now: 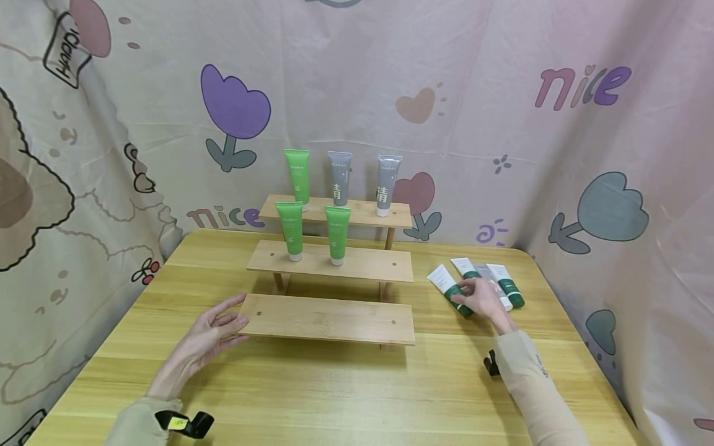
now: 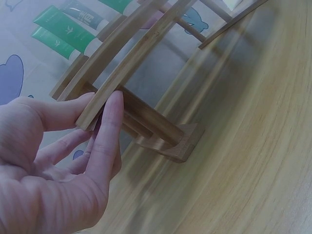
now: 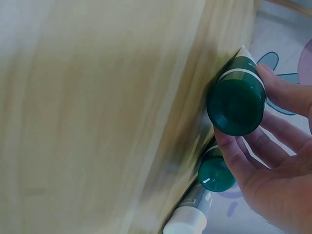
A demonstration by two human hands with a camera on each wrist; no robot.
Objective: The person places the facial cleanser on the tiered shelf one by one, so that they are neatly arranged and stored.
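Note:
My left hand [image 1: 207, 334] pinches the left end of the lowest board of a three-tier wooden display stand [image 1: 329, 319]. In the left wrist view, thumb and fingers press the board [image 2: 105, 97] from both faces. At the right, my right hand [image 1: 482, 299] grips a white squeeze tube with a dark green cap end [image 1: 446, 282]. The right wrist view shows its green cap [image 3: 237, 107] between thumb and fingers, close to the tabletop. Just beyond lie another white-and-green tube [image 1: 464, 267], a grey tube [image 1: 491, 282] and a further white-and-green tube [image 1: 506, 286].
One green tube [image 1: 298, 176] and two grey tubes [image 1: 340, 176] stand upright on the top tier. Two green tubes [image 1: 338, 232] stand on the middle tier, left of its right end. A printed curtain [image 1: 334, 93] hangs behind the wooden table [image 1: 334, 396].

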